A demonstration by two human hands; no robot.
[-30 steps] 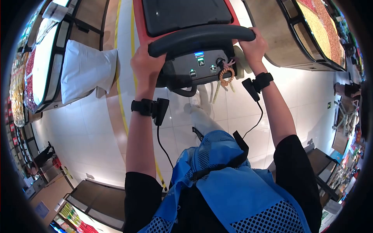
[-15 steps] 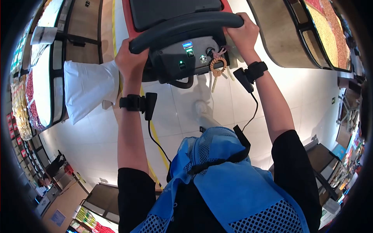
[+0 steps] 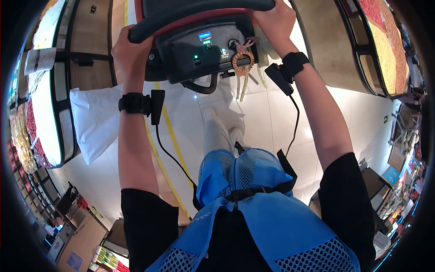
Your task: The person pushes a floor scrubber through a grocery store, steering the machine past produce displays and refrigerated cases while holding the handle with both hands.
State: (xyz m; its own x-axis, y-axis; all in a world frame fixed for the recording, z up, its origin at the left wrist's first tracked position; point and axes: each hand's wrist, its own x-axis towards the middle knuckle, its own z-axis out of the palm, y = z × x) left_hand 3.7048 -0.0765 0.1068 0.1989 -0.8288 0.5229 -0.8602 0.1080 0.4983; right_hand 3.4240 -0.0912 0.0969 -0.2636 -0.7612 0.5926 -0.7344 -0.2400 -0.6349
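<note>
My left hand [image 3: 128,52] is wrapped round the left end of a black curved handlebar [image 3: 199,17]. At the bar's right end, my right hand [image 3: 277,26] grips it too. Below the bar sits the dark control panel [image 3: 181,52] of a red and black wheeled floor machine, seemingly a floor scrubber. The panel has a small blue display [image 3: 205,36], green lights and an "Eco" mark. A tan coiled band [image 3: 242,63] hangs from the key area on its right. A black hose or loop [image 3: 206,89] curves beneath. The front of the machine is cut off by the view's top edge.
A white bag [image 3: 93,118] leans at a wooden display stand [image 3: 90,36] on the left. On the right stands another wooden stand [image 3: 317,41] with bins of loose grains. Yellow lines [image 3: 170,131] run along the tiled floor [image 3: 258,118]. Shelves of goods fill both edges.
The handlebar, panel and both hands have shifted up and left in the view. Both legs now show below the machine. The hands keep their grip.
</note>
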